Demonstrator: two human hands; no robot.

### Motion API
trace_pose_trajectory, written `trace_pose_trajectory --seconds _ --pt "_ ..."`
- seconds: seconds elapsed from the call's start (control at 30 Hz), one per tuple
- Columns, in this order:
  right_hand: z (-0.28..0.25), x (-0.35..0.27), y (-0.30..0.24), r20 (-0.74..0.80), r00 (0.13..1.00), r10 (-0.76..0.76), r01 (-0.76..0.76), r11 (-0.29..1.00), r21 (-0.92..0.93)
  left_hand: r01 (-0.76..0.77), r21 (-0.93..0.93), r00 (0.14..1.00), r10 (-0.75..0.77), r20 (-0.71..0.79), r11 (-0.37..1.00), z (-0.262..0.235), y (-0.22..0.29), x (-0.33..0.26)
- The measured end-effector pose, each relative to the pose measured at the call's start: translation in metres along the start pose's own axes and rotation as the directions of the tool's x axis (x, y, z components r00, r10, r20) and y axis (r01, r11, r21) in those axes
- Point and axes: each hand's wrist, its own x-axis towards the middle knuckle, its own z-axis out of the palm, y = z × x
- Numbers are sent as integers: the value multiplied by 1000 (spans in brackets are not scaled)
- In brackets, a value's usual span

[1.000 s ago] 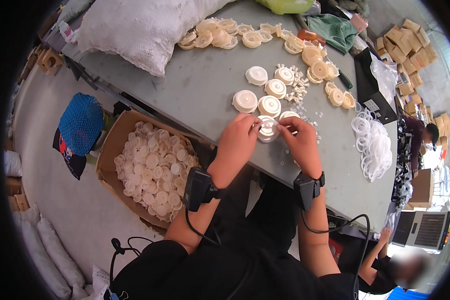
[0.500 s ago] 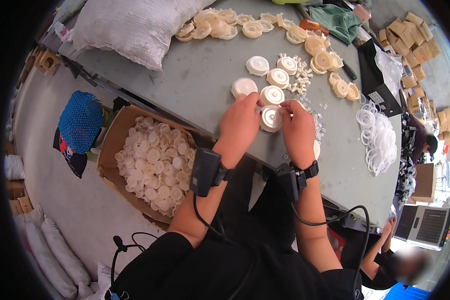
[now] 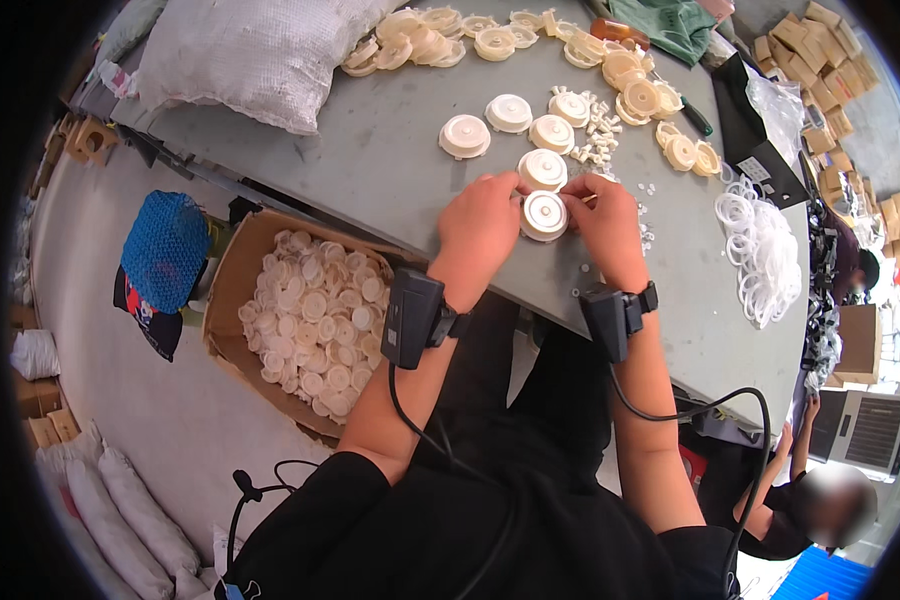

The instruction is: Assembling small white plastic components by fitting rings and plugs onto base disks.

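Note:
A round cream plastic disc part (image 3: 544,215) with a raised centre lies flat near the table's front edge. My left hand (image 3: 480,228) is curled at its left side, fingertips touching the rim. My right hand (image 3: 608,228) pinches at its right side, thumb and forefinger together. Whether a thin ring sits between the fingers is too small to tell. A matching disc (image 3: 543,170) touches it just behind. Farther back lie another disc (image 3: 551,134), a plainer disc (image 3: 509,113) and a disc at the left (image 3: 465,136). Small white plugs (image 3: 597,135) are heaped behind my right hand.
White rings (image 3: 758,250) are piled at the right, near a black box (image 3: 760,130). Yellowish round parts (image 3: 625,80) curve along the back beside a large woven sack (image 3: 245,60). A carton (image 3: 220,335) of round parts stands below the table's left front edge. Someone else sits lower right.
The left disc, blurred half a second ago, has slid away from my left hand, back and left, and now lies still. My hands stay at the nearest disc; my right forearm has shifted slightly right.

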Motion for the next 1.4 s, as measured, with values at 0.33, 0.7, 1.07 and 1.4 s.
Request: trace_pose_trajectory --seconds 0.33,0.7,1.07,1.4 --pt "-38 -13 18 -188 982 34 -44 998 -48 -97 -45 988 91 -127 994 7 -6 -17" --pt "-38 -8 32 -122 964 -236 181 920 -348 -170 -233 941 88 -326 957 17 -2 -29" --pt "-155 -25 170 -725 618 303 -645 722 -249 -256 -91 909 208 -361 962 21 -7 -28" --pt "-129 -32 115 -673 719 176 -85 983 165 -328 -234 885 211 -415 915 13 -8 -29"
